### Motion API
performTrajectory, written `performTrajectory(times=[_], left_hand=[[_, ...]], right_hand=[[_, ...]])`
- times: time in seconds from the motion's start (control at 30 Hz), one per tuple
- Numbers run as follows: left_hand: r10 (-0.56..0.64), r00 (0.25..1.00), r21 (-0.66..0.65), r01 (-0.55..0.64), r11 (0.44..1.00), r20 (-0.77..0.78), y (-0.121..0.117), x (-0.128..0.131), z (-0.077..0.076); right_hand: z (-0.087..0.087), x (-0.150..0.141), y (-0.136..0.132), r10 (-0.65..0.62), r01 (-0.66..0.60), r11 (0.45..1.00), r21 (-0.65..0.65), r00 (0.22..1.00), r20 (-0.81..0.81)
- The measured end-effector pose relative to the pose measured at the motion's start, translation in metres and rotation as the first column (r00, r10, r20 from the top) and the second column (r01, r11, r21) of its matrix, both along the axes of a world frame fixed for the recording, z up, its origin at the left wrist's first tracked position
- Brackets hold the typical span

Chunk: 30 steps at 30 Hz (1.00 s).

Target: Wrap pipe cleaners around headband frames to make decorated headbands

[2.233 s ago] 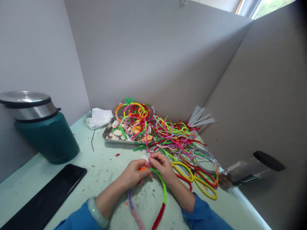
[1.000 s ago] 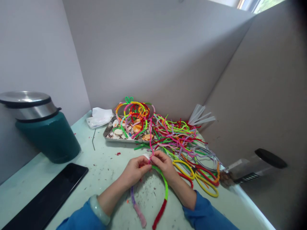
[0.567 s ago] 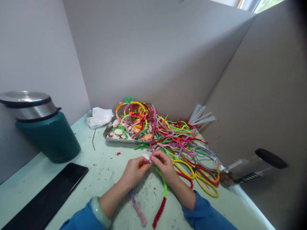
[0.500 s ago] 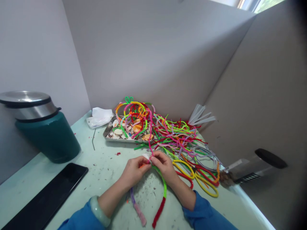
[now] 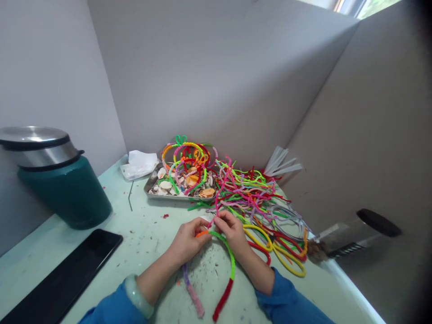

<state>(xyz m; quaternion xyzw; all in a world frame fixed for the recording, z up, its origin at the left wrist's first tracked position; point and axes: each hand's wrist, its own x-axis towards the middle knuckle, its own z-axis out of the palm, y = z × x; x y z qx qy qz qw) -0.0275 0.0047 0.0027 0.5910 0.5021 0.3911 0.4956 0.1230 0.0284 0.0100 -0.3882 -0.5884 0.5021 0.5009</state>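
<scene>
A headband [image 5: 232, 265] wrapped in coloured fuzzy stems arches under my hands, its two ends pointing toward me. Orange and green show at its top, red at the right end, purple and pink at the left. My left hand [image 5: 191, 238] pinches the headband at the orange part. Between the fingertips of my right hand [image 5: 231, 231] is a pink pipe cleaner [image 5: 217, 202], its free length rising toward the pile behind. Something white shows partly behind my left fingertips; I cannot make out what it is.
A metal tray [image 5: 178, 198] of shells carries finished-looking wrapped headbands [image 5: 189, 145]. Right of it lies a heap of pipe cleaners [image 5: 249, 189] with yellow hoops [image 5: 290, 261]. At left are a teal bottle [image 5: 67, 193] and a black phone [image 5: 64, 279]. A clear container [image 5: 351, 236] lies at the right edge.
The pink pipe cleaner's free end has swung right and away from the tray. My right fingers have shifted slightly up and right, uncovering more of the headband's orange and green top.
</scene>
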Motion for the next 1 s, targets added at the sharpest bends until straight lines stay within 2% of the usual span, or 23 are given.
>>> performTrajectory(times=[0.37, 0.73, 1.0], left_hand=[[0.001, 0.996, 0.010, 0.000, 1.000, -0.086, -0.0027, 0.0003, 0.0073], [0.062, 0.965, 0.169, -0.019, 0.985, -0.254, -0.0022, -0.0024, 0.0067], [0.066, 0.953, 0.162, -0.018, 0.987, -0.295, -0.0032, -0.0013, 0.0097]], right_hand=[[-0.0044, 0.0006, 0.0002, 0.038, -0.038, 0.999, 0.015, 0.999, 0.013], [-0.0033, -0.0007, 0.0013, 0.037, -0.039, 0.998, 0.042, 0.999, 0.040], [-0.0029, -0.0006, -0.0002, 0.030, -0.033, 0.996, 0.084, 0.999, 0.035]])
